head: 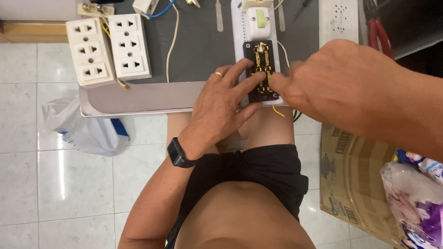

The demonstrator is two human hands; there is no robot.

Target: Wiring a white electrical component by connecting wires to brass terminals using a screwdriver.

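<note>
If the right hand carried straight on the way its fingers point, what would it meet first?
Probably the dark rectangular socket base with brass contacts, which the right hand already seems to reach; beyond it are the left hand fingers, though depth is unclear.

The right hand [318, 76] covers the right edge of the dark brown socket insert with brass contacts [262, 71], and its fingertips are hidden against the brass, so whether they pinch anything cannot be told. The left hand [221, 103] hides the insert's lower left corner and part of the long white socket strip [258, 27] beneath it. The red-handled pliers [378, 27] are cut off by the top edge, as is the blue wire [162, 10]. The brown cardboard box [350, 170] and the purple-printed plastic bag [415, 203] run off the right and bottom edges.
</note>
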